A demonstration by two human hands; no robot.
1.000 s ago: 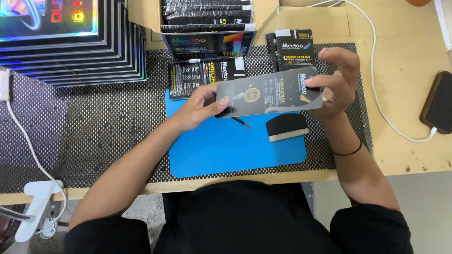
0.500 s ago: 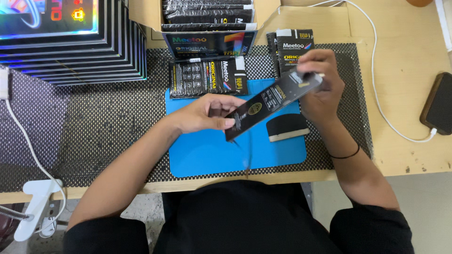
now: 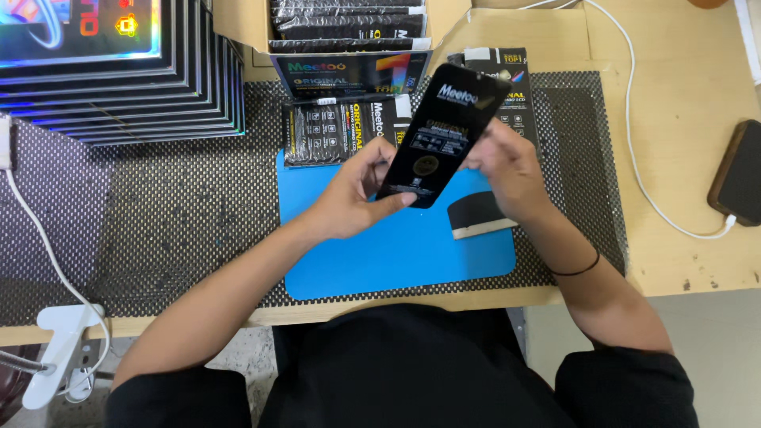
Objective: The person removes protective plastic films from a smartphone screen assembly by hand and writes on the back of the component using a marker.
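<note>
Black panel [image 3: 441,135] held tilted above the blue mat [image 3: 380,254], pinched at its lower end by left hand [image 3: 357,194], at its side by right hand [image 3: 503,162]. Loose fingers could drop it onto the mat.

black phone screen panel [image 3: 440,135], tilted, held aloft

The black panel [image 3: 440,135] looks glossy and smooth; the blue mat [image 3: 396,254] is matt, the mesh liner [image 3: 158,230] rough, the tabletop [image 3: 682,119] pale wood.

black panel [image 3: 441,135] turned steeper, printed face now up
</note>
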